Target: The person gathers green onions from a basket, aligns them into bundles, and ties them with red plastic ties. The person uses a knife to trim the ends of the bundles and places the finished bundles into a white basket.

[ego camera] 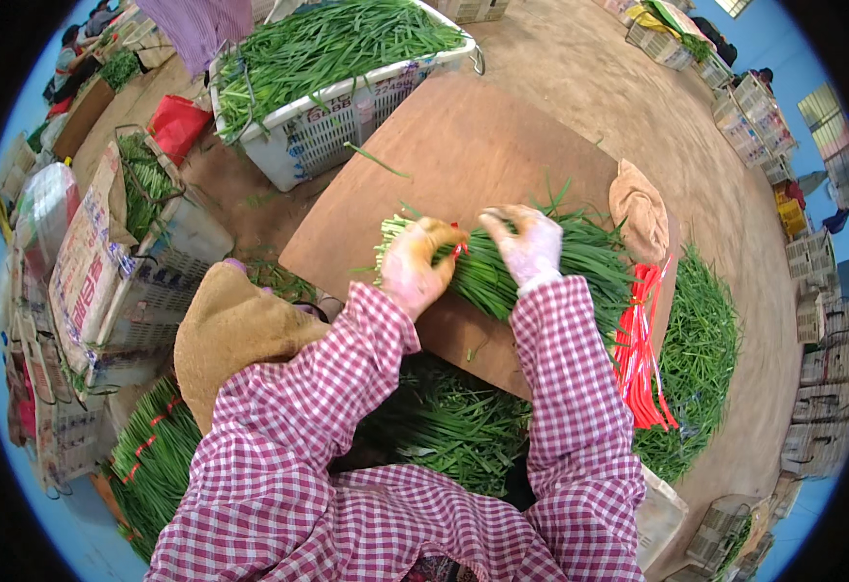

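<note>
A bundle of long green leaves, seemingly garlic chives (486,273), lies across a brown wooden board (424,145), cut pale stems to the left and leaf tips to the right. My left hand (418,263) curls over its stem end, with thumb and fingers at a red tie (459,249) around the bundle. Over the leaves just right of that tie is my right hand (526,240), slightly blurred, thumb and fingers apart; nothing shows between them. Whether it touches the leaves I cannot tell. A hank of red plastic ties (641,356) hangs over the board's right edge.
A crumpled tan cloth (639,207) sits on the board's right corner. Beyond the board stands a white crate (300,138) heaped with leaves. Loose leaves (697,364) pile at right. Tied bundles (151,451) lie at lower left, near a brown cloth (242,320) and another crate (170,276).
</note>
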